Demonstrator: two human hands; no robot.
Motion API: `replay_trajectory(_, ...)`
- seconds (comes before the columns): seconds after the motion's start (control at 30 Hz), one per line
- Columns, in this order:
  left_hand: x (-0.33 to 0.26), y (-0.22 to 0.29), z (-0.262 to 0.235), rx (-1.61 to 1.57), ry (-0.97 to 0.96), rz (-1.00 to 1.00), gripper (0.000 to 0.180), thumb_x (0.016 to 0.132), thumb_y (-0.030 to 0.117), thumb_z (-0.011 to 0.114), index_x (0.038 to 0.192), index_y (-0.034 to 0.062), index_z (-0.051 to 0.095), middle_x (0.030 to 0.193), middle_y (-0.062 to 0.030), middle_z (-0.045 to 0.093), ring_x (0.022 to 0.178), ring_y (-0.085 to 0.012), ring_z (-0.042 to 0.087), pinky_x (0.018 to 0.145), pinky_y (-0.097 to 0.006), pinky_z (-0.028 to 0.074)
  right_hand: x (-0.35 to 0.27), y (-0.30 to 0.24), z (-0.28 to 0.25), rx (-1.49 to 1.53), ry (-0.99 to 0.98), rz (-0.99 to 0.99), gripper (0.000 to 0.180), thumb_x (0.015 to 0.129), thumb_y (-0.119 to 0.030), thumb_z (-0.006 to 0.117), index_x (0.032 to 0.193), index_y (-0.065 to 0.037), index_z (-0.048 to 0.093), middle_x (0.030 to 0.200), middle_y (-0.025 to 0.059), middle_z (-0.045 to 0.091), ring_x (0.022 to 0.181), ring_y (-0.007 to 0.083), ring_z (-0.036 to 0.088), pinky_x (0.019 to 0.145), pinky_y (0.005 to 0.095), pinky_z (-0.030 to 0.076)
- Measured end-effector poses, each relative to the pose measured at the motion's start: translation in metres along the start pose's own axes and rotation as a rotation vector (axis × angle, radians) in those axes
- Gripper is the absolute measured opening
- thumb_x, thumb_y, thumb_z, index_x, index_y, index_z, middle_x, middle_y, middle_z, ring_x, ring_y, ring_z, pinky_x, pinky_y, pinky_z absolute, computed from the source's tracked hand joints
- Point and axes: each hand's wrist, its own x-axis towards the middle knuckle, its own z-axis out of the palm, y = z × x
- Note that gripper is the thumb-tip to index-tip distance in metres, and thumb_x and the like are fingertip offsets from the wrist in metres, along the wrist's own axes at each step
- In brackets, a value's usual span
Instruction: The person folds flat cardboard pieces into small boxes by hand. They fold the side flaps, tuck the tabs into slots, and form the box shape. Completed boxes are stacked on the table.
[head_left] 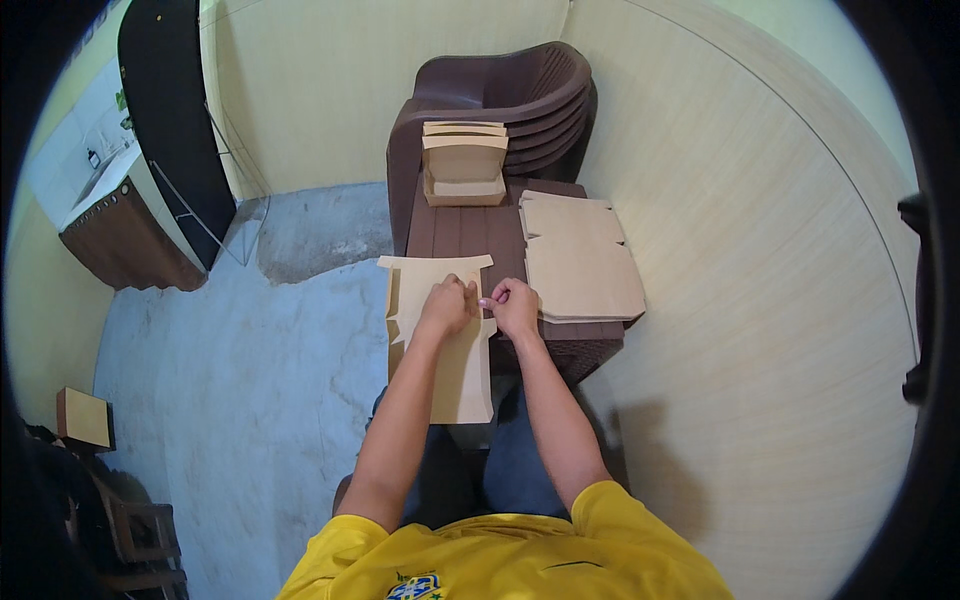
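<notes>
A tan cardboard box blank (460, 375), partly folded with side flaps raised along its left edge, lies over the near end of the brown table and reaches toward my lap. On its inner face rests my left hand (450, 303), fingers slightly bent and apart, pressing near the right edge. At that right edge my right hand (513, 307) has its thumb and fingers pinched together on the side flap; the fingertips are partly hidden. Right of my right hand lies a stack of flat cardboard blanks (583, 258).
Folded, open cardboard boxes (465, 172) sit nested at the table's (450, 232) far end. Behind them stand stacked brown plastic chairs (500, 80). A pale wall (740, 270) runs along the right. A small box (84, 417) and dark furniture (145, 530) are at lower left.
</notes>
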Motion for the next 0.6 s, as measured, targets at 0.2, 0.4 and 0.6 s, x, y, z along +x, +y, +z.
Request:
replay_trajectory(0.2, 0.002, -0.008, 0.005, -0.050, 0.018, 0.029, 0.055, 0.083, 0.021, 0.085, 0.135, 0.0087, 0.074, 0.128, -0.0227, 0.070, 0.119, -0.0423, 0.069, 0.103, -0.049, 0.058, 0.018, -0.003, 0.016, 0.050, 0.080, 0.070, 0.029, 0.074, -0.016, 0.100, 0.078, -0.004, 0.075, 0.078, 0.0131, 0.074, 0.076, 0.0310, 0.073, 0.075, 0.0448, 0.059)
replay_trajectory(0.4, -0.001, -0.008, 0.003, -0.053, 0.017, 0.080, 0.048, 0.089, 0.018, 0.079, 0.136, 0.0084, 0.074, 0.128, -0.0241, 0.071, 0.117, -0.0435, 0.070, 0.103, -0.052, 0.058, 0.051, -0.011, 0.029, 0.049, 0.144, 0.124, 0.026, 0.074, -0.014, 0.098, 0.076, -0.005, 0.074, 0.078, 0.0161, 0.076, 0.078, 0.0379, 0.075, 0.078, 0.0481, 0.060)
replay_trajectory(0.6, -0.013, 0.009, -0.007, -0.026, 0.039, -0.009, 0.045, 0.092, 0.020, 0.079, 0.136, 0.0145, 0.074, 0.127, -0.0233, 0.069, 0.116, -0.0467, 0.068, 0.101, -0.054, 0.058, 0.061, -0.007, 0.038, -0.011, 0.140, 0.121, 0.031, 0.076, -0.022, 0.099, 0.076, -0.006, 0.073, 0.077, 0.0144, 0.076, 0.078, 0.0359, 0.076, 0.078, 0.0492, 0.060)
